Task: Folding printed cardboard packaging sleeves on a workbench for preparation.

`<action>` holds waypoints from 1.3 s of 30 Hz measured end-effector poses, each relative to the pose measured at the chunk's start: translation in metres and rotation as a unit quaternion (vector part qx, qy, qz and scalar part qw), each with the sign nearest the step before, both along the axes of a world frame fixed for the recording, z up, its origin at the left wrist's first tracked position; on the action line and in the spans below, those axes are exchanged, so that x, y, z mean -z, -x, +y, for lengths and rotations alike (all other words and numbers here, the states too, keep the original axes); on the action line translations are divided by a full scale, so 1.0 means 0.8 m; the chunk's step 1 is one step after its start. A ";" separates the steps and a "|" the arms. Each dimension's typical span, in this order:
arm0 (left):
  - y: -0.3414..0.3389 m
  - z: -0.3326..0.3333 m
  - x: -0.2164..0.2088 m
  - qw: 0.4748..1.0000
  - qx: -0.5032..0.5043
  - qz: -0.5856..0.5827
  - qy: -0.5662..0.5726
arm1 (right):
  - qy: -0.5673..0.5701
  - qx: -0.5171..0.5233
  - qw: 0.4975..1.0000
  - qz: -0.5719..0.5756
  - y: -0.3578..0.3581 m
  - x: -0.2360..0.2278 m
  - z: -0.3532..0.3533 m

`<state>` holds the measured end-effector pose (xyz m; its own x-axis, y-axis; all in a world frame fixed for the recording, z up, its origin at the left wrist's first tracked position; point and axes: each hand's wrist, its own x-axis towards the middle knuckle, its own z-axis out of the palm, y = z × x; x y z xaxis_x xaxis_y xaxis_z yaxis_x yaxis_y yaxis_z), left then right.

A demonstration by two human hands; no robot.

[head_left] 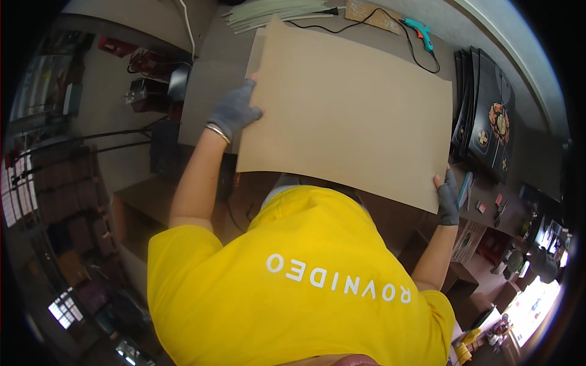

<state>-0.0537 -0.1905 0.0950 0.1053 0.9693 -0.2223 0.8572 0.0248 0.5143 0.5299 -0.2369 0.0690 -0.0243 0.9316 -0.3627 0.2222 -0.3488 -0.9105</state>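
Note:
A large brown cardboard sheet spans the space before me, its near edge sagging in a slight curve past the table edge. My left hand, in a grey fingertip-less glove, grips the sheet's left edge, thumb on top. At the near right corner my right hand, gloved the same way, is closed on the sheet's edge; part of its fingers is hidden. Another brown layer shows along the sheet's far left edge, but I cannot tell whether it is separate.
Beyond the sheet lie pale glue sticks, a brown board and a teal glue gun with a black cord. Several black printed panels lean at the right. Scissors and small items rest near my right hand.

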 end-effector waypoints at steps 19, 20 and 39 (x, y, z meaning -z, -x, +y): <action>-0.169 0.058 0.138 0.952 0.116 0.142 -0.246 | -0.280 -0.007 0.959 0.042 0.184 0.020 0.080; -0.168 0.057 0.136 0.952 0.121 0.142 -0.242 | -0.348 -0.043 0.934 -0.075 0.201 0.017 0.086; -0.164 0.060 0.098 0.916 0.249 0.313 -0.040 | -0.349 -0.257 0.704 -0.563 0.280 0.084 0.103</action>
<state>0.0773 -0.1424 0.0169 0.4144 0.8517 -0.3207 0.8797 -0.4651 -0.0986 0.3058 -0.1547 0.0021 -0.4858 0.8657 0.1206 0.8736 0.4855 0.0336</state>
